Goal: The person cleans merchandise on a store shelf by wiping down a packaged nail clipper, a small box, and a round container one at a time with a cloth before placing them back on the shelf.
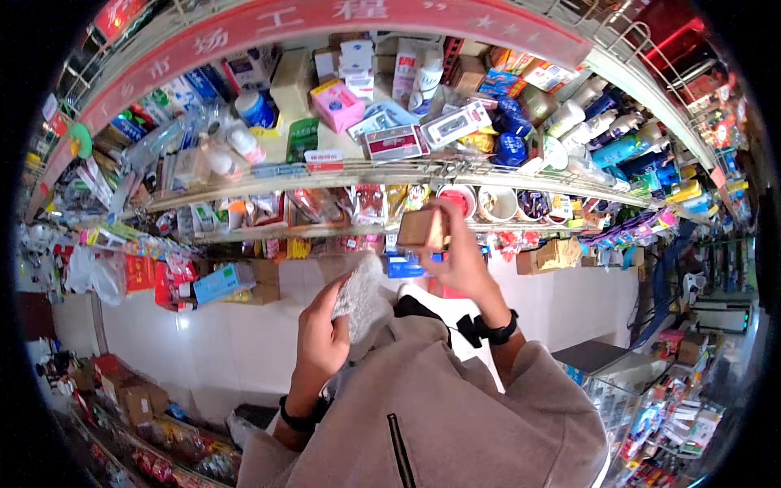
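My left hand [320,337] is closed on a light grey cloth [362,297], which hangs in front of my chest. In my right hand [465,264] I grip a small brown box [421,229], held up just before the lower shelf. Behind the box are a red-rimmed tub [458,200] and a white round tub [496,203] of small goods. A blue box [409,267] shows below the brown box. On the shelf above lie a pink box [338,105], a dark red and silver pack [395,145] and a white box [455,124], with a white bottle [425,85] upright behind them.
A wire-edged shelf [374,172] runs across in front of me, under a red banner [325,23]. Open cartons [549,256] and a light blue box [217,284] stand low down. Pale floor [203,342] lies between these and the goods behind me.
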Demonstrator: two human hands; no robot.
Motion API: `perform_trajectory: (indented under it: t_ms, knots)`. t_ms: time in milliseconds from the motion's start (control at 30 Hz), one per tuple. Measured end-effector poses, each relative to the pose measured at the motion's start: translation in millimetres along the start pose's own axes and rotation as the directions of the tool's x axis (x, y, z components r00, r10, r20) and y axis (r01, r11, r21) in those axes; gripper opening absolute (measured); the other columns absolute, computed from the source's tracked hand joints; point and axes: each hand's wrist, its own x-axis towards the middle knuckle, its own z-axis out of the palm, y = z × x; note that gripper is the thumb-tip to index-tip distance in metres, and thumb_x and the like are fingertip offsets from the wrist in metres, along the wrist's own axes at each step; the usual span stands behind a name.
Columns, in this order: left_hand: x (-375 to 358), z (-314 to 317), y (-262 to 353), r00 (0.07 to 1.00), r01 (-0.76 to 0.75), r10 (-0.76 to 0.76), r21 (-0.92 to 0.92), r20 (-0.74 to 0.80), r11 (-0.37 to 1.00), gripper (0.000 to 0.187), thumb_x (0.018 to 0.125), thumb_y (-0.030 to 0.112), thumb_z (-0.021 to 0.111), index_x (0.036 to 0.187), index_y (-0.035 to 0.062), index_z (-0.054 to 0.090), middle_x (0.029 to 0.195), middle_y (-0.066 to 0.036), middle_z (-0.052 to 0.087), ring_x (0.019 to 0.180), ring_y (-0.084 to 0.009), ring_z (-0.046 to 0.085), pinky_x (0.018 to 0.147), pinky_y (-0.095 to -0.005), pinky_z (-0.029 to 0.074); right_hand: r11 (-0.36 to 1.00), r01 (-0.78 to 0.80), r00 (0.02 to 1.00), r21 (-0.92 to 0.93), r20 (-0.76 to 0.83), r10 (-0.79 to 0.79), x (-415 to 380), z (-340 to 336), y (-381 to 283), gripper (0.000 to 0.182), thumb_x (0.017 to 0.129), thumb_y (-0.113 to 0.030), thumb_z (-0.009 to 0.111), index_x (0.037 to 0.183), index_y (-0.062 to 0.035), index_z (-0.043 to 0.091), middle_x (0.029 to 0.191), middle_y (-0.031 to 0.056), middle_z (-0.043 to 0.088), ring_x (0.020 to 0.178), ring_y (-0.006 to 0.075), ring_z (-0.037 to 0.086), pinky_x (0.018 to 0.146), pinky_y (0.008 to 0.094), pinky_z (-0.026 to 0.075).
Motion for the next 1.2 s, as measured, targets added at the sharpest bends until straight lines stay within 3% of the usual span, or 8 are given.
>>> perform_trajectory:
  t_ms: [200,333,433,700,800,1000,1067,1200]
  knots:
    - [-5,-13,4,0.997,-0.030,0.031,0.012,-0.076,0.999,0.053,0.080,-0.010,0.047,0.133,-0.0039,0.052,0.120,-0.028,0.063,0.113,-0.0411,0.063,0.096,-0.0395,0.048,0.904,0.155,0.884,-0.397,-0.353,-0.307,93,-75,29,0.058,0.069,-0.008,0.080,0.122,-0.0007,0.055,0.109,0.0185,0.055,0.099,0.0343,0.059,0.085,0.0418,0.051]
    - [-12,-15,-4,0.994,0.009,-0.006,0.029,-0.106,1.000,0.053,0.079,-0.010,0.045,0.131,-0.0040,0.054,0.119,-0.027,0.064,0.113,-0.0393,0.063,0.096,-0.0387,0.048,0.813,0.063,0.884,-0.578,-0.346,-0.315,167,-114,53,0.055,0.072,-0.020,0.082,0.119,-0.0009,0.060,0.102,0.0199,0.065,0.094,0.0378,0.064,0.080,0.0422,0.052]
    - [-16,-11,0,0.988,0.055,-0.046,0.058,-0.146,0.997,0.044,0.085,-0.007,0.048,0.128,-0.0066,0.055,0.115,-0.022,0.066,0.110,-0.0274,0.064,0.095,-0.0341,0.046,0.746,0.027,0.944,-0.666,-0.229,-0.239,217,-126,84,0.050,0.069,-0.021,0.081,0.112,-0.0041,0.060,0.105,0.0208,0.064,0.095,0.0376,0.063,0.078,0.0463,0.053]
    - [-35,2,6,0.947,0.211,-0.176,0.109,-0.268,0.971,0.043,0.086,-0.005,0.053,0.128,-0.0032,0.057,0.111,-0.017,0.067,0.104,-0.0227,0.063,0.092,-0.0343,0.048,0.748,0.102,0.939,-0.656,-0.186,-0.291,282,-103,133,0.046,0.070,-0.025,0.080,0.109,-0.0067,0.065,0.099,0.0173,0.071,0.092,0.0374,0.067,0.079,0.0448,0.054]
    - [-38,6,8,0.949,0.198,-0.161,0.115,-0.270,0.973,0.048,0.083,-0.009,0.050,0.131,-0.0019,0.056,0.118,-0.024,0.066,0.110,-0.0318,0.065,0.096,-0.0363,0.048,0.725,-0.023,0.980,-0.688,-0.159,-0.119,289,-92,140,0.055,0.070,-0.022,0.078,0.119,-0.0061,0.060,0.106,0.0198,0.069,0.098,0.0387,0.066,0.086,0.0453,0.054]
    - [-39,12,12,0.954,0.243,-0.223,0.077,-0.201,0.967,0.048,0.084,-0.009,0.051,0.131,-0.0013,0.056,0.118,-0.022,0.067,0.110,-0.0299,0.065,0.095,-0.0357,0.048,0.774,-0.062,0.981,-0.630,-0.179,-0.067,305,-70,185,0.054,0.075,-0.021,0.072,0.122,-0.0010,0.055,0.110,0.0259,0.066,0.102,0.0396,0.064,0.087,0.0471,0.053]
    - [-37,14,15,0.960,0.227,-0.208,0.092,-0.186,0.970,0.049,0.083,-0.009,0.050,0.132,-0.0010,0.056,0.116,-0.022,0.067,0.110,-0.0295,0.065,0.095,-0.0352,0.047,0.659,0.088,0.954,-0.747,-0.127,-0.271,304,-70,191,0.042,0.077,-0.018,0.069,0.112,0.0039,0.062,0.099,0.0233,0.069,0.089,0.0399,0.068,0.076,0.0487,0.055]
    - [-32,16,22,0.975,0.155,-0.133,0.115,-0.179,0.981,0.048,0.085,-0.003,0.053,0.133,-0.0005,0.052,0.115,-0.017,0.065,0.107,-0.0267,0.062,0.095,-0.0377,0.046,0.661,-0.005,0.944,-0.750,-0.221,-0.244,250,-85,104,0.035,0.082,-0.017,0.067,0.112,-0.0019,0.061,0.100,0.0223,0.067,0.091,0.0382,0.065,0.083,0.0434,0.054]
